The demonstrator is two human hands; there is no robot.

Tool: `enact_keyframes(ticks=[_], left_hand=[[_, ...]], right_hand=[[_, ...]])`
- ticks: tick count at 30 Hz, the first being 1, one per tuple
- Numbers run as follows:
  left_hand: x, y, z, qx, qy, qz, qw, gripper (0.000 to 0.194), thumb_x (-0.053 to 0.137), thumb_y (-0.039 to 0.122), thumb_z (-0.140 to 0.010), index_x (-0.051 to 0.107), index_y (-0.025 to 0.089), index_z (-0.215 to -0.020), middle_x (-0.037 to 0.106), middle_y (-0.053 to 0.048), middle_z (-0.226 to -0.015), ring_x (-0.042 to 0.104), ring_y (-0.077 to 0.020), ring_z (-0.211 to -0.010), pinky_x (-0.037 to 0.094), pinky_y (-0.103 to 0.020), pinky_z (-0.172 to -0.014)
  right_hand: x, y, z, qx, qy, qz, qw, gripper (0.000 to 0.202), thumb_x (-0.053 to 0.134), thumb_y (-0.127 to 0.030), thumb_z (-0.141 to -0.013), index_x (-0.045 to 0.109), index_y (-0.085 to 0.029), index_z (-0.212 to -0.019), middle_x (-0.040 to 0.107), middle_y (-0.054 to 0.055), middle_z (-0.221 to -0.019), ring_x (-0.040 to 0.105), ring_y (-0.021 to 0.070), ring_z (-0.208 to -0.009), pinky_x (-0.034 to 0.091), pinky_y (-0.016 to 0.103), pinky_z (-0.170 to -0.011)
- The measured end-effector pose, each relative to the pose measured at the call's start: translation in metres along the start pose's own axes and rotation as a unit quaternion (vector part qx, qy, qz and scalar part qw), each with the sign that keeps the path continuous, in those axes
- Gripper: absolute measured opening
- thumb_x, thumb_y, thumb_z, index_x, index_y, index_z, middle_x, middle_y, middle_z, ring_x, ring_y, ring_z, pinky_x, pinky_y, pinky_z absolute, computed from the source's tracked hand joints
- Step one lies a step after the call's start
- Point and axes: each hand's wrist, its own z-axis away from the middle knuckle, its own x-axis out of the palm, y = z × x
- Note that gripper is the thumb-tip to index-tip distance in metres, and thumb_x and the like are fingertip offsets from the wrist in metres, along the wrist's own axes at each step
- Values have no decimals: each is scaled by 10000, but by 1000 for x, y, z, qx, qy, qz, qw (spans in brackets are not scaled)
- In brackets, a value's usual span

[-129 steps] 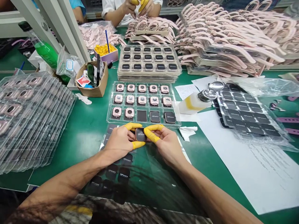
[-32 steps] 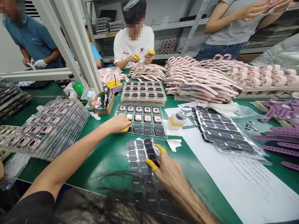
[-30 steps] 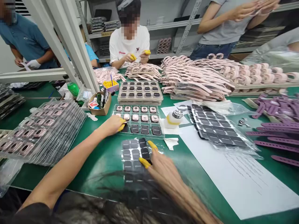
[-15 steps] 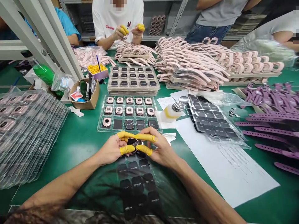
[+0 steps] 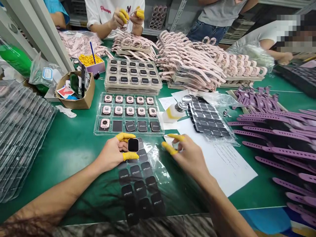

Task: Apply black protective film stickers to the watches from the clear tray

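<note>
My left hand [image 5: 111, 154], with yellow finger cots on thumb and finger, grips a smartwatch body [image 5: 133, 145] by its edges, dark screen facing me. My right hand [image 5: 191, 155], also in yellow cots, is apart from it, thumb and forefinger spread beside a white wipe [image 5: 168, 139]. Below the watch lies a clear sheet of black square "HiFuture" films [image 5: 135, 171]. Just beyond, a clear tray [image 5: 96, 124] holds pink watch bodies [image 5: 118, 110] lying back up. Its front row has a dark compartment without a watch and several black-covered squares [image 5: 142, 126].
A pump bottle [image 5: 172, 113] stands right of the tray, near black film sheets [image 5: 209, 117]. Stacked trays [image 5: 22, 141] rise at left. A cardboard box [image 5: 85, 97], pink straps [image 5: 187, 62] and purple straps [image 5: 278, 151] surround the area. A co-worker's hands [image 5: 119, 19] work opposite.
My right hand has let go of the watch and moved right towards the wipe. My left hand keeps the watch, its screen now turned more fully to me. The view has shifted.
</note>
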Motion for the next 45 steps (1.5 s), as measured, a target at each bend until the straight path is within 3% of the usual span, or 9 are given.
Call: enact_keyframes(ticks=[2,5,7,10,14,30,35,41,45], left_hand=[[0,-3,-1,0,3,-18,1000,746,1019,216,-545,666,170,-1201,715,-2,-889,670,-145,-785,589,-387,-865],[1,-3,0,5,12,-24,1000,709,995,236,-591,662,177,-1214,713,-7,-908,664,-139,-789,589,-387,-869],[2,-3,1,7,18,-24,1000,678,981,232,-609,663,173,-1205,704,2,-876,639,-121,-748,582,-354,-829],[3,-4,1,13,23,-27,999,642,977,203,-594,679,159,-1161,686,20,-810,600,-97,-689,556,-295,-753],[5,-7,1,14,13,-44,999,590,961,149,-560,710,160,-1093,689,28,-762,605,-95,-646,520,-250,-665],[7,-7,0,-3,35,-47,998,574,927,109,-566,718,168,-1098,762,-6,-840,717,-150,-721,592,-287,-716],[4,0,-2,2,50,0,999,631,990,175,-565,685,159,-1117,782,-55,-959,728,-164,-784,639,-385,-836],[-4,6,-5,-9,22,31,999,676,1011,136,-498,707,155,-1102,779,-49,-986,710,-150,-798,628,-349,-824],[-8,7,-4,-43,-41,23,998,664,1015,141,-508,704,151,-1095,770,-35,-904,711,-147,-780,604,-301,-761]], right_hand=[[4,12,-6,14,65,31,997,346,646,-567,-907,753,-259,-1021,717,64,-946,580,204,-643,435,368,-586],[5,20,-7,14,75,29,997,328,626,-551,-932,744,-260,-837,689,40,-785,529,188,-568,391,366,-556],[4,12,-2,-12,99,-16,995,274,673,-526,-936,751,-271,-871,647,8,-704,451,167,-510,366,354,-518],[11,-20,6,-133,90,-108,981,143,735,-397,-948,749,-305,-1057,657,-12,-756,464,150,-523,388,319,-491],[38,-69,-1,-310,30,-92,946,71,677,-286,-992,747,-287,-1002,701,26,-895,643,166,-715,480,292,-568],[59,-80,-12,-272,22,-103,956,121,647,-342,-1021,743,-269,-1009,670,15,-851,626,156,-692,487,295,-581],[32,-48,-7,-197,78,23,977,134,669,-325,-988,752,-240,-1051,698,130,-1060,637,307,-989,537,454,-785],[34,-35,-2,-287,-69,-76,953,239,673,-316,-1006,685,-298,-1243,787,74,-1165,648,277,-1015,578,496,-898],[50,-48,-13,-252,-78,-19,964,286,677,-352,-995,709,-244,-1258,793,109,-1148,636,294,-967,569,485,-859]])
